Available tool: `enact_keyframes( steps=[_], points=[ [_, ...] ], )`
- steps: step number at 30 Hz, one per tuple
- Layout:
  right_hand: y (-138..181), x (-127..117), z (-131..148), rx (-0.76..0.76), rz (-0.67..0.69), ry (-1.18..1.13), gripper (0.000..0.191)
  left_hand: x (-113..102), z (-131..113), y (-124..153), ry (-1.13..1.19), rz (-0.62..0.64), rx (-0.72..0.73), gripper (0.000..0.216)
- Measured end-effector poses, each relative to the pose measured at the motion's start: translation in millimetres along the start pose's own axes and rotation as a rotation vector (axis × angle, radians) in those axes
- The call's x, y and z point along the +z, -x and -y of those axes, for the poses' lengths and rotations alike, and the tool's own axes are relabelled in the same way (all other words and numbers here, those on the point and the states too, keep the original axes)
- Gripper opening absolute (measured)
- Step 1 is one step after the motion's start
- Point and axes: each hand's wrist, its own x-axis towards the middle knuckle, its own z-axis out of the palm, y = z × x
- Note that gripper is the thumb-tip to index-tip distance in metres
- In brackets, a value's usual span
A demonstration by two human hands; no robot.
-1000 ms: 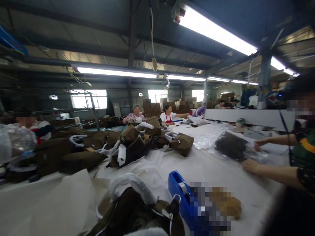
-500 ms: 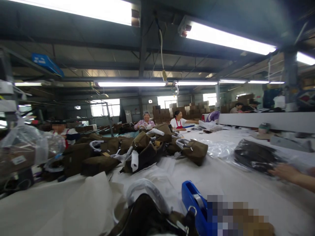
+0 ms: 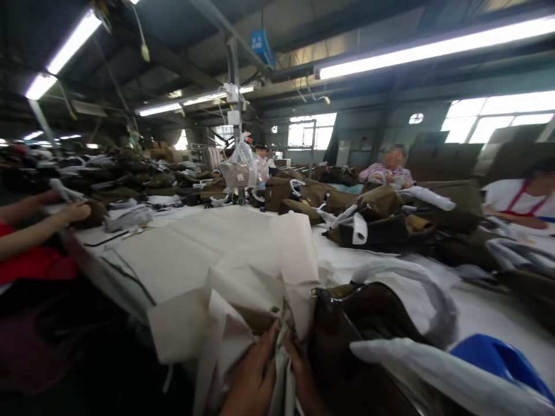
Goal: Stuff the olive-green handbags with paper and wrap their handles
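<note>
At the bottom centre, my left hand (image 3: 254,378) and my right hand (image 3: 301,370) are close together, fingers closed around a bunched sheet of off-white paper (image 3: 234,306). The paper is creased into folds between them; some of it spreads out to the left. Just right of my right hand stands an olive-brown handbag (image 3: 333,346) with its top open. Its handles (image 3: 433,300) are wrapped in pale covering. Beyond the bag, at the lower right, lies a blue tape dispenser (image 3: 498,361), partly hidden by a wrapped handle.
More flat paper (image 3: 195,231) covers the table ahead. Several olive bags with wrapped handles (image 3: 381,214) are piled at the right. A co-worker's arm (image 3: 39,231) reaches in at the left. Other people (image 3: 385,170) sit across the table. A clear plastic bag (image 3: 243,167) hangs from a post.
The view has swung left, so the handbag and tape dispenser now appear farther right. Both my hands are now gripping the paper. A co-worker at the left has come into view.
</note>
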Motion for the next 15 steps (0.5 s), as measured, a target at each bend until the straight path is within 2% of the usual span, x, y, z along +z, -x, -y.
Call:
enact_keyframes(
  steps=[2, 4, 7, 10, 12, 15],
  points=[
    [4, -2, 3, 0.041, 0.060, 0.036, 0.075, -14, -16, 4, 0.082, 0.036, 0.013, 0.055],
    [4, -7, 7, 0.043, 0.092, 0.062, 0.080, -36, -23, 5, 0.056, 0.069, 0.036, 0.052],
    [-3, -14, 8, 0.020, -0.066, 0.113, 0.078, -75, -21, -2, -0.135, 0.006, 0.022, 0.041],
    [-11, -17, 5, 0.036, -0.232, 0.164, 0.069, -103, -8, -15, -0.452, -0.121, -0.051, 0.045],
    [-12, -16, 5, 0.045, -0.238, 0.172, 0.065, -109, 1, -18, -0.624, -0.106, -0.159, 0.050],
    [-6, -10, 6, 0.036, -0.229, 0.168, 0.057, -103, 6, -6, -0.680, -0.002, -0.308, 0.050]
  ],
)
